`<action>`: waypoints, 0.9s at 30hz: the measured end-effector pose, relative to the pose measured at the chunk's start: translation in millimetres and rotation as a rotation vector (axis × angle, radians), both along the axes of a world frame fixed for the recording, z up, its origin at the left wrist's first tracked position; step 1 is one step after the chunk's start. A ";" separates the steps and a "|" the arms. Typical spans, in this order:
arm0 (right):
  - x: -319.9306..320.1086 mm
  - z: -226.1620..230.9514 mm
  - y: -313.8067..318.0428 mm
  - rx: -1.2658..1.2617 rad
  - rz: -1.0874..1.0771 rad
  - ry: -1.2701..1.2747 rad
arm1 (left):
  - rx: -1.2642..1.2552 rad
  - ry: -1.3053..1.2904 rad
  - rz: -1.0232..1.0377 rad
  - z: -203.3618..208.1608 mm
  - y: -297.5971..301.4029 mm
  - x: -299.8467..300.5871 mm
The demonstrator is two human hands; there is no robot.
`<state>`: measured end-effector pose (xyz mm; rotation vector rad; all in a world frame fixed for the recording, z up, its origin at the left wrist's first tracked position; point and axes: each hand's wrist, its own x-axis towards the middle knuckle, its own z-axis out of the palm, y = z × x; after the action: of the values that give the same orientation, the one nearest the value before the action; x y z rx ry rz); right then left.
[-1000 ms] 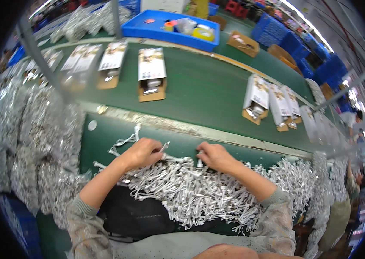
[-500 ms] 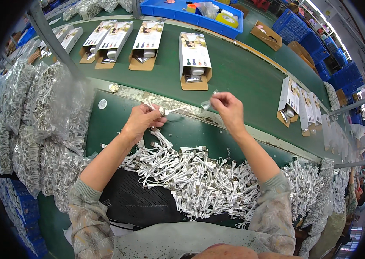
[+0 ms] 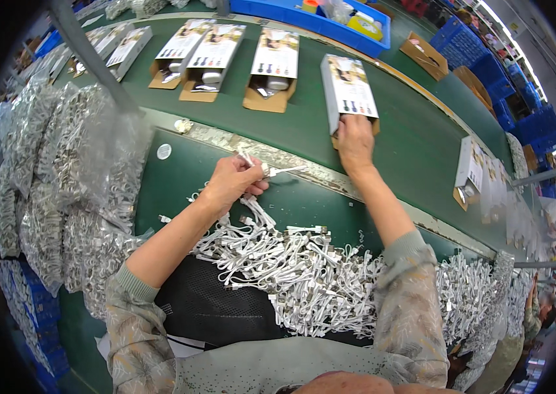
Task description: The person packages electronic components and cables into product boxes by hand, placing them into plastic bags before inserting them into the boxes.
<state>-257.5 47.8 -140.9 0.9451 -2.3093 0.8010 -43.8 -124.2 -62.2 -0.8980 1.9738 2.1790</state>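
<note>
My left hand is closed on a small bundle of white USB cables, whose ends stick out past the fingers. It hovers just above the near rim of the green belt. My right hand reaches into the lower end of an open white printed carton on the belt. Its fingertips are hidden inside, so what they hold does not show. Below both hands spreads a large heap of loose white USB cables.
More open cartons stand along the green conveyor belt. Bagged cables are piled high at left beside a metal post. At the back sits a blue tray. Black mesh fabric lies before me.
The cartons have slid rightward along the belt. My right hand, earlier above the belt with a small clear, shiny thing, has moved into the carton's end. My left hand still grips the cables.
</note>
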 end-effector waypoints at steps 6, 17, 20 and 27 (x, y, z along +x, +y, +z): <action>74.0 71.1 17.2 -0.112 0.414 -0.955 | -0.089 -0.009 -0.066 -2.9 -1.6 -5.3; 32.6 45.0 -5.7 -0.479 0.215 -1.594 | -0.306 0.011 -0.001 -7.9 -31.2 -52.6; 8.3 23.1 -24.7 -0.651 0.114 -1.598 | -0.592 0.023 0.015 -12.0 -40.4 -77.7; -33.8 -2.3 -45.7 -0.962 -0.021 -1.725 | -1.021 -0.183 0.025 -49.5 -75.4 -134.9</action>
<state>-291.3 2.1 -143.2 -0.5508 -2.1900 3.0864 -178.7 -199.6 -111.7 -1.1140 2.9403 0.9090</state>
